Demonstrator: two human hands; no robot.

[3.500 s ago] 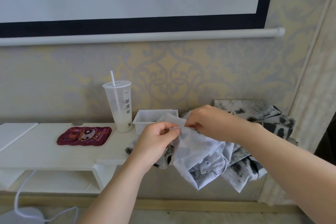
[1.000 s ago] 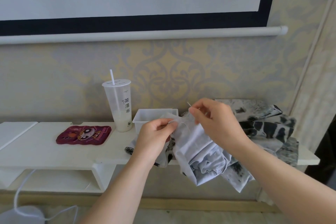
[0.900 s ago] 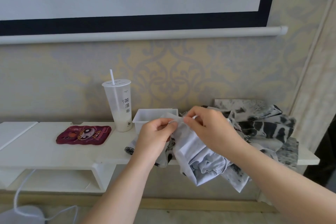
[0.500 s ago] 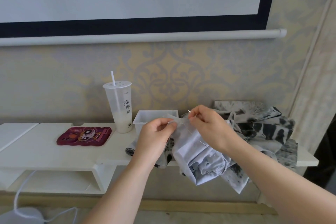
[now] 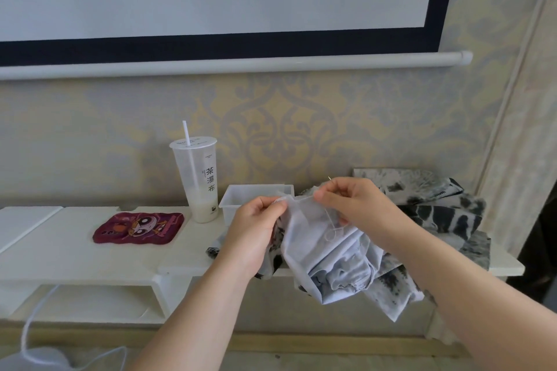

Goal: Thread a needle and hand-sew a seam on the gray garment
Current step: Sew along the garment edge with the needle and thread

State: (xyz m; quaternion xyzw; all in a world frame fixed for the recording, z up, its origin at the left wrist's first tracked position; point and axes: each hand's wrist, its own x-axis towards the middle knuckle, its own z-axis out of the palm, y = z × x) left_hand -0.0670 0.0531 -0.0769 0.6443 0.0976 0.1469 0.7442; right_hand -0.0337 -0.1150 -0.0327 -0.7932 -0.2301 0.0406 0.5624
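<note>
Head view shows the left hand (image 5: 256,220) pinching an edge of the gray garment (image 5: 325,253) above the bench (image 5: 60,250) and the right hand (image 5: 352,205) pinching the needle (image 5: 329,179) just beside it, where the slack thread (image 5: 330,230) loop could snarl into a knot if yanked through.

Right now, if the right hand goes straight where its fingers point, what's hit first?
The right hand points left: first the edge of the gray garment, then probably the left hand; depth unclear.
</note>
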